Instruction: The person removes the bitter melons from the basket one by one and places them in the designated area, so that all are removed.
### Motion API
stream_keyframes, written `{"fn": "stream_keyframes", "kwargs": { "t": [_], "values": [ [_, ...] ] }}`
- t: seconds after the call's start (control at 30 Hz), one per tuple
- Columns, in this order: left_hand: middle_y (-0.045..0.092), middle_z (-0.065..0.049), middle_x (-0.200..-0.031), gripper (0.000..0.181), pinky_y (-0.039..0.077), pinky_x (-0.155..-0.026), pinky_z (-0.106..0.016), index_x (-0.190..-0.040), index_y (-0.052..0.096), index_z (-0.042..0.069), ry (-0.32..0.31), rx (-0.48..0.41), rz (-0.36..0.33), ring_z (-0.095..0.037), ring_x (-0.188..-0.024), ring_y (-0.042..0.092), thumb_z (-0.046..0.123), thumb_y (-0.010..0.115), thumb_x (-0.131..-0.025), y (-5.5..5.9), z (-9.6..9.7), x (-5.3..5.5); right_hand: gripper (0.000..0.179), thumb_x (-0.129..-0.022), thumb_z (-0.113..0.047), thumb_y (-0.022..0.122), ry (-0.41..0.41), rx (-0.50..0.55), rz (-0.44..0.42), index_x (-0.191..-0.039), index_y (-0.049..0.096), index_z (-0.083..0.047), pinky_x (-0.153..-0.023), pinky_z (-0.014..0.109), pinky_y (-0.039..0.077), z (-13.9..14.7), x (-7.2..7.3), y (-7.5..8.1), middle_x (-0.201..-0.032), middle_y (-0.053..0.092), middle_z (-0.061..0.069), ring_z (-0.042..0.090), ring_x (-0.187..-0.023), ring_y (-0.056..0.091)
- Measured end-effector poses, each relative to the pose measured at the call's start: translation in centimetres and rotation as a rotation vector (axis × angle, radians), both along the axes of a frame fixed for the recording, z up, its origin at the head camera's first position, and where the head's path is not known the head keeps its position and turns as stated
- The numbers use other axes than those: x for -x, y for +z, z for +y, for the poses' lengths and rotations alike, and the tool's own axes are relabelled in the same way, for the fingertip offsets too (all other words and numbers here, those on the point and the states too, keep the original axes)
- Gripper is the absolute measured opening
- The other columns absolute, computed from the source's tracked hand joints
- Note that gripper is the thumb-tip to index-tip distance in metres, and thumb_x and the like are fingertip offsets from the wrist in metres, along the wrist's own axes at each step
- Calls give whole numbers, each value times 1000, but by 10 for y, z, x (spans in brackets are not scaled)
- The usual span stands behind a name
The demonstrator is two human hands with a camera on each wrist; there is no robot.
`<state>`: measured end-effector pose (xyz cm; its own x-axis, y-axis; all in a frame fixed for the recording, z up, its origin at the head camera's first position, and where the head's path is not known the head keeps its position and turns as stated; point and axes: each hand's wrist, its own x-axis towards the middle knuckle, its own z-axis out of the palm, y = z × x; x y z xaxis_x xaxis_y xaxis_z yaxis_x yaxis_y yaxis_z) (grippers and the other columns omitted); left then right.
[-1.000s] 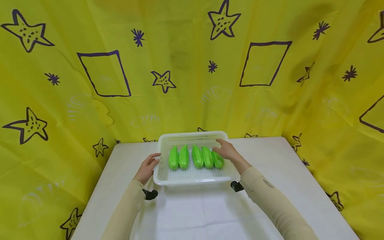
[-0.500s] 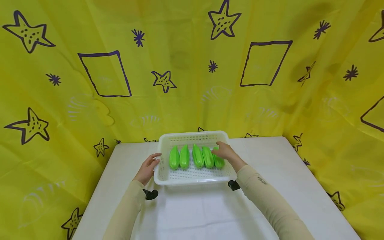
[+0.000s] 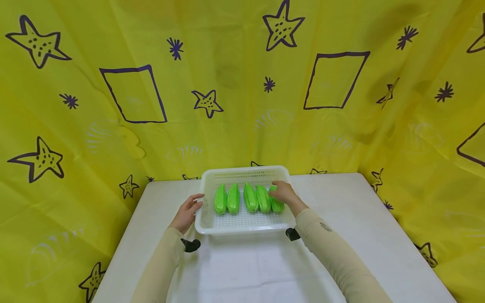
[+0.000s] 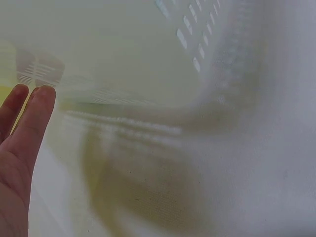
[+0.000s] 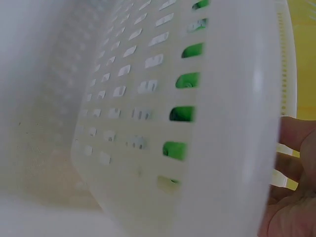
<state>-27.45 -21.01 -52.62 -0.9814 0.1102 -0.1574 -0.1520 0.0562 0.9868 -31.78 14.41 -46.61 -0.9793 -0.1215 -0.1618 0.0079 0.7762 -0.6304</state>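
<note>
Several long, glossy green vegetables (image 3: 233, 198), pointed at the far end, lie side by side in a white perforated plastic basket (image 3: 242, 229). My right hand (image 3: 284, 192) reaches over the basket's right side, thumb and fingers around the far tip of the rightmost green vegetable (image 3: 278, 206). In the right wrist view, the rim hides the fingertips of the right hand (image 5: 296, 173), and green shows through the wall slots. My left hand (image 3: 186, 212) rests against the basket's left rim. The left wrist view shows this left hand (image 4: 22, 148) with straight fingers, their tips at the outer wall.
The basket stands on a white-covered table (image 3: 242, 269), near its back edge. A yellow curtain (image 3: 242, 139) printed with stars and frames hangs behind and at both sides. A black wrist mount (image 3: 190, 245) sticks out from the left sleeve, another (image 3: 292, 234) from the right.
My right hand has lowered onto the rightmost green vegetable, its thumb and fingers coming closer together; the right forearm has shifted slightly left. The left hand and basket look still.
</note>
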Motion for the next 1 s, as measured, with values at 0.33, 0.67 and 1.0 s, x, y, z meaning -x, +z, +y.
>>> {"fn": "stream_keyframes", "kwargs": {
  "t": [0.33,0.67,1.0],
  "values": [
    [44,-17,-144,39,48,-94,-41,-142,45,14,-4,0,-12,-28,-122,49,23,49,-104,0,0,-1,59,-85,-8,64,-39,-2,-39,-139,45,9,-63,31,51,0,1,-4,-136,50,29,32,-98,56],
    [42,-14,-147,40,46,-98,-45,-141,47,19,-4,3,-18,-29,-124,48,28,53,-102,-1,-2,0,49,-84,-8,66,32,-75,31,-126,54,16,-100,48,42,-3,4,-5,-127,57,30,43,-118,53],
    [43,-13,-146,40,48,-95,-41,-141,46,18,-15,-3,-23,-27,-122,49,28,52,-103,-1,-2,1,43,-81,-5,68,58,-91,25,-118,59,15,-96,44,46,-6,8,-13,-120,61,28,37,-107,58]
  ]
}}
